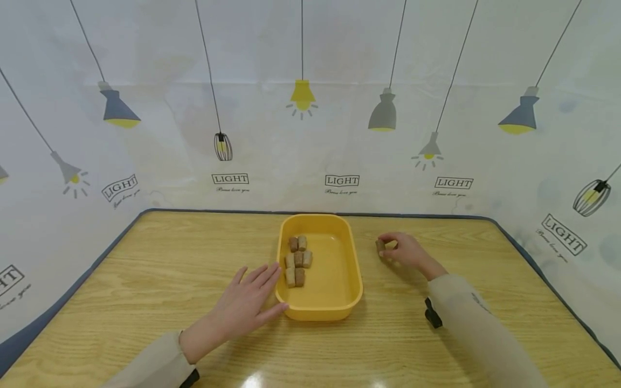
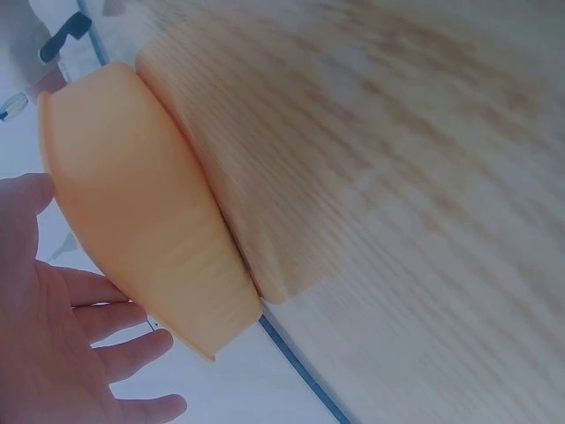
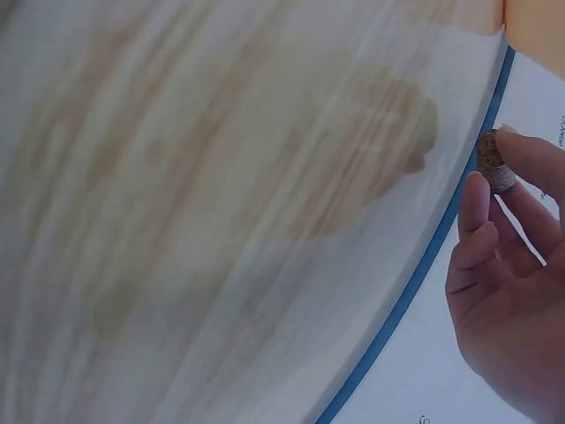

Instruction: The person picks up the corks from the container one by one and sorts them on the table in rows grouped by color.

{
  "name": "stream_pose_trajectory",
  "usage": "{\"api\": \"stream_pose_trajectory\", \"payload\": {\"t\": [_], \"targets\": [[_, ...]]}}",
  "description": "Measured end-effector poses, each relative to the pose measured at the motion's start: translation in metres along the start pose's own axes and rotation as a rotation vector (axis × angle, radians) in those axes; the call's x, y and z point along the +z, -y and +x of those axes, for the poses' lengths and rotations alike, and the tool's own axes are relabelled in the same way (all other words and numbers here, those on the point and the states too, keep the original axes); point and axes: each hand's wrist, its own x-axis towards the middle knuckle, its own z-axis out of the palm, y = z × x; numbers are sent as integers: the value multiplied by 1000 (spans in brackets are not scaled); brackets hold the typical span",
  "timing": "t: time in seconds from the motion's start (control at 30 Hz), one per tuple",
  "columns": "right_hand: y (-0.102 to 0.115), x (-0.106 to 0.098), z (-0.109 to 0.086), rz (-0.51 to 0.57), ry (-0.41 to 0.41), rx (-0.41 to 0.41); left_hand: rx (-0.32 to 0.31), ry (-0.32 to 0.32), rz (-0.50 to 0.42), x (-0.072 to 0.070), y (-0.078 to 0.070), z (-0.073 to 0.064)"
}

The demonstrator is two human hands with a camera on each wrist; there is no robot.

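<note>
A yellow rectangular tray (image 1: 335, 312) stands on the table in the head view. Several short corks (image 1: 299, 260), some light tan and some darker brown, are grouped along its left side. My left hand (image 1: 245, 302) has its fingers spread and extended, with fingertips and thumb at the tray's left rim. The left wrist view shows that hand (image 2: 79, 336) beside the tray's outer wall (image 2: 146, 194). To the right of the tray, my right hand (image 1: 405, 250) pinches one brown cork (image 1: 380, 248) between thumb and fingers. The same cork (image 3: 495, 162) appears speckled in the right wrist view.
The wooden table (image 1: 194, 242) extends on both sides of the tray. Its dark blue back edge (image 1: 223, 210) meets a wall covering (image 1: 267, 140) printed with hanging lamps. Black wrist straps (image 1: 433, 313) show at the sleeves.
</note>
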Motion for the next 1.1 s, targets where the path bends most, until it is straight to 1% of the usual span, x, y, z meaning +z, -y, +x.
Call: {"api": "stream_pose_trajectory", "payload": {"t": [0.37,0.57,0.67,0.93,1.1], "targets": [[-8,6,5,-23,1,-16,-5,18,-1,0,0,0],[-13,8,6,-19,8,-5,-7,16,0,0,0,0],[-12,7,6,-6,7,10,-9,15,-1,0,0,0],[-10,6,5,2,7,19,-15,21,-9,1,1,0],[-8,1,4,-1,7,24,-15,22,-10,-1,0,0]]}}
